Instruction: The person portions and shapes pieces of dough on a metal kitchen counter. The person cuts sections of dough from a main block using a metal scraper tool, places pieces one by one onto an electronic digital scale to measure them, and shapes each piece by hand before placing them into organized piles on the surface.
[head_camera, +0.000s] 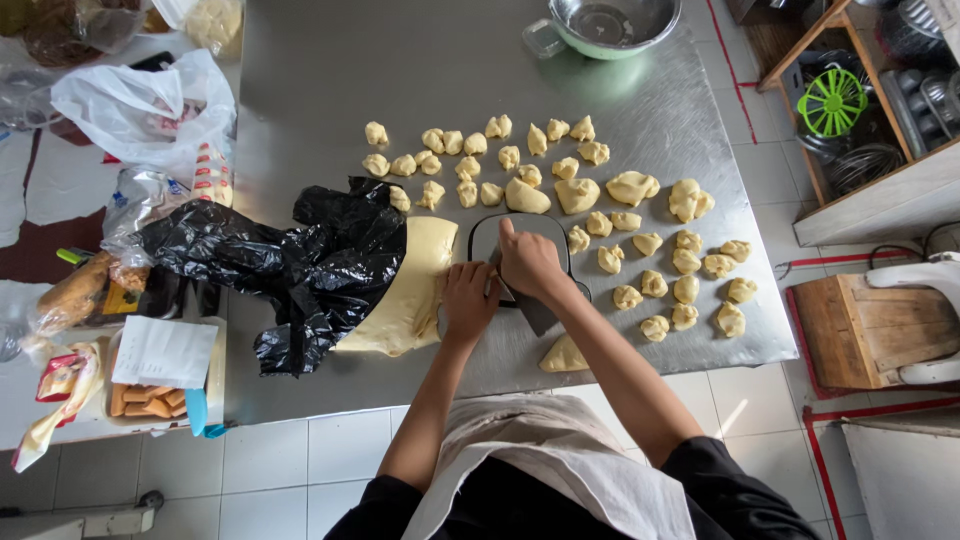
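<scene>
Dough slab (410, 290), beside left fingers (462, 285)

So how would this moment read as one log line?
left hand: on dough slab | right hand: over scale | dough pieces: spread on table

dough slab (405, 300) half under black bag (300, 265)

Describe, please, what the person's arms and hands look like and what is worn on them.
Both hands, left hand and right hand, are bare: no gloves, rings or watch that I can make out. The forearms are bare too. Short black sleeves end near the elbows, and a pale apron covers the front.
</scene>
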